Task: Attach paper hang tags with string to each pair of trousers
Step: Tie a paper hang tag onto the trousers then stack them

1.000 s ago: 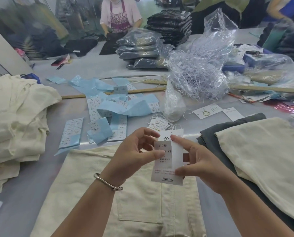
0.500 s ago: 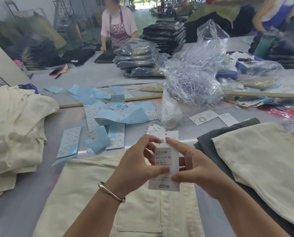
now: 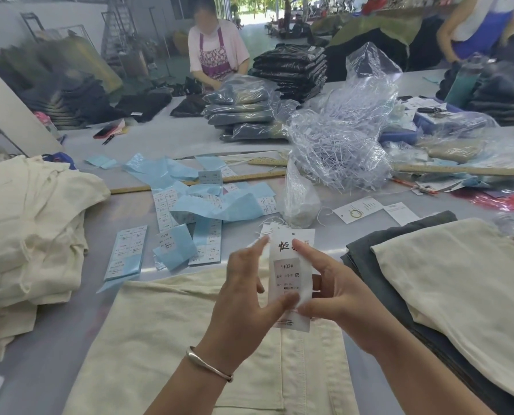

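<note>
Both hands meet over the middle of the head view, holding a white paper hang tag (image 3: pixel 290 275) upright between them. Her right hand (image 3: pixel 336 298) grips the tag, forefinger on its top edge beside the black brush lettering and thumb on the lower part. Her left hand (image 3: pixel 243 295) has its thumb pressed to the tag's lower left edge; its other fingers are spread and blurred near the upper left corner, so whether they touch the paper cannot be told. A metal bangle (image 3: pixel 209 364) sits on the left wrist. The tag carries a grey label reading 1103# and XS, and it hangs above cream trousers (image 3: pixel 160 339) laid flat on the grey table (image 3: pixel 49 348). Just beyond the tag lie more white tags with string (image 3: pixel 272 224), beside a small clear bag (image 3: pixel 300 199). Blue sticker sheets (image 3: pixel 208 202) are scattered to the left. A stack of cream garments (image 3: pixel 28 235) sits at the far left, and folded cream and grey trousers (image 3: pixel 459 283) at the right. A large bag of plastic fasteners (image 3: pixel 342 136) stands behind.
</note>
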The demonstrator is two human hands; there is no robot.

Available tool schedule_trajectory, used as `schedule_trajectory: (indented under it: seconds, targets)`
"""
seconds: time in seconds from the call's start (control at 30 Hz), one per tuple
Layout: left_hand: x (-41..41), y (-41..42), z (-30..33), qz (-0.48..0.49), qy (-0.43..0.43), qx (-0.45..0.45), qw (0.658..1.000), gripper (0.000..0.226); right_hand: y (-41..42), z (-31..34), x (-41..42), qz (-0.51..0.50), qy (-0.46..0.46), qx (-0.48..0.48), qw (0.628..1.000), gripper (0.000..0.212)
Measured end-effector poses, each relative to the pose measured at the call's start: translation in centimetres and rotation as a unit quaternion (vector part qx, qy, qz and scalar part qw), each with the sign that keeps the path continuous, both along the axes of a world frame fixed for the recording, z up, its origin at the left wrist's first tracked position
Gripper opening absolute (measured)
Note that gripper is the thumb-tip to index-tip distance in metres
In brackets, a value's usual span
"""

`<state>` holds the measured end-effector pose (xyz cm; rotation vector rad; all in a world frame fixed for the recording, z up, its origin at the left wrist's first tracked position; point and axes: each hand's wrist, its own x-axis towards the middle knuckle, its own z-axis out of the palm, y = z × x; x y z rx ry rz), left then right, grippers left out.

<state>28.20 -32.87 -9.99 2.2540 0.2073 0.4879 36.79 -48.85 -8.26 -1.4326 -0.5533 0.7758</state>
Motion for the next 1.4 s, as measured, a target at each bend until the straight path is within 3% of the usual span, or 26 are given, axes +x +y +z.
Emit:
schedule_trajectory:
  seconds: [0.07, 0.13, 0.23, 0.3, 0.37, 0.53, 0.67, 0.77, 0.87, 1.07, 1.2, 1.33, 1.4]
  targets:
    - [-0.1, 0.0, -0.1, 0.044, 0.030, -0.043, 0.998, 0.098, 0.1, -0.3, -0.3, -0.008, 0.008, 0.006, 1.000, 0.093]
    - [0.1, 0.1, -0.1, 0.060, 0.082, -0.180, 0.979, 0.096, 0.3, -0.5, -0.5, -0.004, 0.014, 0.019, 1.000, 0.092]
    - [0.4, 0.2, -0.6, -0.014, 0.119, -0.431, 0.895, 0.053, 0.8, -0.7, -1.0, -0.030, 0.015, 0.032, 0.999, 0.078]
    - [0.4, 0.1, -0.6, -0.042, 0.104, -0.502, 0.857, 0.037, 1.2, -0.9, -1.2, -0.062, 0.022, 0.038, 0.997, 0.069]
    - [0.4, 0.2, -0.7, -0.045, 0.092, -0.533, 0.840, 0.035, 1.5, -1.0, -1.2, -0.081, 0.042, 0.049, 0.995, 0.064]
    - [0.3, 0.4, -1.1, -0.067, 0.072, -0.563, 0.821, 0.035, 1.9, -0.8, -0.9, -0.074, 0.194, 0.132, 0.969, 0.051]
    - [0.1, 0.5, -0.9, -0.070, 0.051, -0.488, 0.868, 0.028, 2.3, -0.7, -0.6, -0.075, 0.253, 0.173, 0.949, 0.058]
    - [0.2, 0.5, -0.8, -0.051, 0.041, -0.424, 0.903, 0.022, 3.4, -1.0, -0.8, -0.107, 0.234, 0.155, 0.954, 0.063]
    - [0.3, 0.3, -1.0, -0.050, 0.032, -0.403, 0.913, 0.018, 4.4, -1.2, -0.9, -0.151, 0.206, 0.115, 0.960, 0.060]
    - [-0.4, 0.4, -1.8, -0.066, 0.054, -0.400, 0.913, 0.018, 5.0, -1.2, -0.5, -0.236, 0.142, 0.088, 0.957, 0.041]
    - [0.1, 0.3, -2.2, -0.029, 0.096, -0.406, 0.908, 0.030, 5.4, -2.0, -1.0, -0.255, 0.022, 0.023, 0.966, 0.021]
    - [0.5, 0.9, -2.9, -0.053, 0.116, -0.466, 0.876, 0.026, 5.6, -3.2, -1.1, -0.210, 0.013, -0.007, 0.977, 0.025]
    - [0.7, 1.3, -3.3, -0.038, 0.116, -0.461, 0.879, 0.020, 4.8, -3.7, 0.0, -0.199, 0.041, -0.009, 0.979, 0.032]
